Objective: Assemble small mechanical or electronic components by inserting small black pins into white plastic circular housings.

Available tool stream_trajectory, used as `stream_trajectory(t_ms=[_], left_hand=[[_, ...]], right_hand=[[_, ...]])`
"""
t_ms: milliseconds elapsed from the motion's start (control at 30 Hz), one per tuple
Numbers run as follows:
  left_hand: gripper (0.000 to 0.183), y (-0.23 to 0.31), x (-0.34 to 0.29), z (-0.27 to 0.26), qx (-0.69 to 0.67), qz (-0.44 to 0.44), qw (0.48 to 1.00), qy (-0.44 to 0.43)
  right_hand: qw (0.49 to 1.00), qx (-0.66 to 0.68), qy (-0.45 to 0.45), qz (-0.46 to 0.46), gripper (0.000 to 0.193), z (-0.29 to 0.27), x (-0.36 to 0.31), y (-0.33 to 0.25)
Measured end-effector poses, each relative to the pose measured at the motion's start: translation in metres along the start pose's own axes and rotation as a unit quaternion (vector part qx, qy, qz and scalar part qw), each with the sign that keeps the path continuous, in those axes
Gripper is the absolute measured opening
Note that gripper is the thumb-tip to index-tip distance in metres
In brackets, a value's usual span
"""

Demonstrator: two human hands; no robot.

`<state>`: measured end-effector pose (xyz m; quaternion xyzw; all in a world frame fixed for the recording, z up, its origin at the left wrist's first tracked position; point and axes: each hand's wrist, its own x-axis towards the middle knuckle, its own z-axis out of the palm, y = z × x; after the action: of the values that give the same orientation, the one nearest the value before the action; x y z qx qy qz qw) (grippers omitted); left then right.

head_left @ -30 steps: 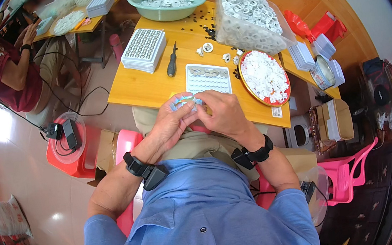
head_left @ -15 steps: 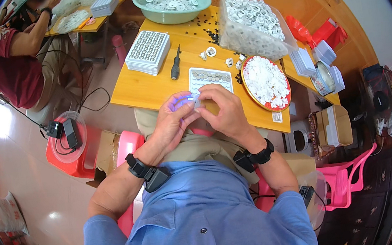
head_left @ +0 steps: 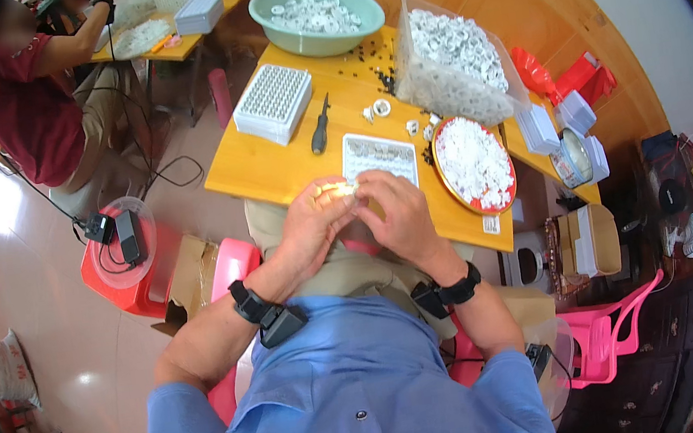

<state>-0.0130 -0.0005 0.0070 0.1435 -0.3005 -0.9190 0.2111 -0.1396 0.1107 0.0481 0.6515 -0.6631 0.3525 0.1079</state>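
Observation:
Over the near edge of the table, my left hand point(head_left: 313, 222) and my right hand point(head_left: 402, 210) meet, fingertips pinched round a small whitish piece point(head_left: 349, 188). A warm yellow glow shows at the left fingers; the fingers hide most of the piece, so its kind cannot be made out. Just beyond the hands lies a white tray point(head_left: 380, 136) with rows of small parts. A dark-handled screwdriver point(head_left: 320, 136) rests to its left, near a stack of white trays point(head_left: 267, 131) whose top one holds round parts in rows.
A red-rimmed plate point(head_left: 443, 174) heaped with white pieces stands right of the tray. Behind are a clear bin point(head_left: 436, 100) of white rings and a green basin point(head_left: 325, 43) of white parts. Small black bits point(head_left: 386, 82) lie scattered. At another table, far left, sits a person point(head_left: 31, 117).
The glow at my left fingers has turned from bluish purple to warm yellow. My hands stay together round the small piece; the whole view has shifted slightly.

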Motion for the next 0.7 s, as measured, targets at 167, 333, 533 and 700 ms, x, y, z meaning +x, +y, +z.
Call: stream_trajectory(t_ms=[167,333,533,700], left_hand=[[0.027,-0.006,-0.002,-0.007,-0.01,-0.03,1.0,-0.005],[0.027,-0.007,-0.009,-0.006,-0.012,-0.026,1.0,0.0],[0.03,0.001,-0.01,-0.003,0.012,-0.036,0.999,-0.026],[0.032,-0.001,-0.011,-0.004,0.041,-0.074,0.994,-0.065]], right_hand=[[0.998,-0.038,0.033,-0.039,0.027,0.001,-0.002,-0.005],[0.998,-0.043,0.003,-0.036,0.029,-0.004,-0.006,-0.014],[0.984,0.147,-0.038,0.091,0.023,-0.016,0.002,-0.005],[0.939,0.232,-0.179,0.182,0.016,-0.036,0.017,0.012]])
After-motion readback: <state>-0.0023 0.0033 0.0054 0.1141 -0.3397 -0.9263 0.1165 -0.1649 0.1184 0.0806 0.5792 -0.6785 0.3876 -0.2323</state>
